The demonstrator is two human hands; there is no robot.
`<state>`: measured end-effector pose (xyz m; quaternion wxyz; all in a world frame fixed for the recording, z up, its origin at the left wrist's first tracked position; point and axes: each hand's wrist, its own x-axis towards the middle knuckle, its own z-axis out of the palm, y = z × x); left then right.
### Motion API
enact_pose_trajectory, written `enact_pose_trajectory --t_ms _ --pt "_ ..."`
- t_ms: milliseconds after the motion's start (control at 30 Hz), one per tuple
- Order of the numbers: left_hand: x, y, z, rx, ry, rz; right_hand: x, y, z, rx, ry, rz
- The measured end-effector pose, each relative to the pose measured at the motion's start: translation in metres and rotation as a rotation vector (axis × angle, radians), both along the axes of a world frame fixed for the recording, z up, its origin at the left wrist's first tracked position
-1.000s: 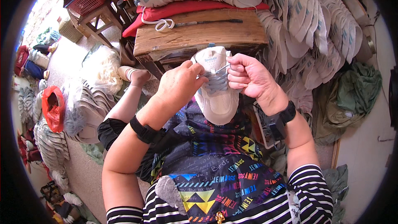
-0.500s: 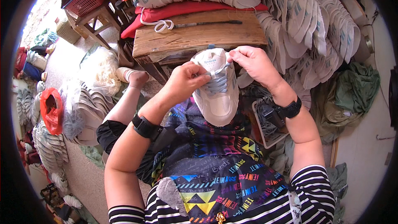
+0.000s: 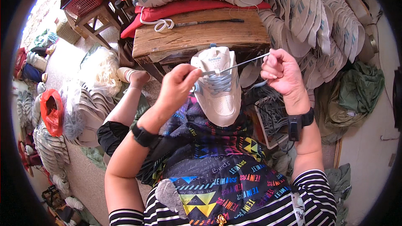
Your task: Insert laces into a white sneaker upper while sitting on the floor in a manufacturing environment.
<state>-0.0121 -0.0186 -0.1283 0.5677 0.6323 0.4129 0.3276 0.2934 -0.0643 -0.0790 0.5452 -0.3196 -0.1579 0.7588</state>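
Just above the frame's centre, a white sneaker (image 3: 217, 90) rests on the person's patterned lap, toe toward the lower edge. The left hand (image 3: 178, 88) pinches a pale lace (image 3: 240, 64) at the tongue; the right hand (image 3: 282, 72) is closed around its far end, pulling it taut. Behind stands a wooden bench (image 3: 201, 37). Grey laces fill a box (image 3: 270, 115) right of the shoe. Shoe uppers (image 3: 305, 12) are stacked at upper right.

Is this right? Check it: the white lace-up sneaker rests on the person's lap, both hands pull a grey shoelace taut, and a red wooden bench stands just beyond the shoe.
One detail is wrong. The head view shows the wooden bench as bare brown wood; only the cushion behind it is red. The rest holds: the white lace-up sneaker rests on the lap, and the left hand and right hand pull the grey shoelace taut.
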Motion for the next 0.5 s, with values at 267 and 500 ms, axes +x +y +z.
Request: enact_pose_trajectory --t_ms 267,500 --pt "-0.065 0.016 -0.011 0.253 0.253 -0.115 0.044 -0.011 -0.01 0.009 0.274 -0.241" --pt "-0.155 0.036 -0.029 0.653 0.656 0.05 0.11 -0.036 -0.016 0.016 0.011 -0.745"
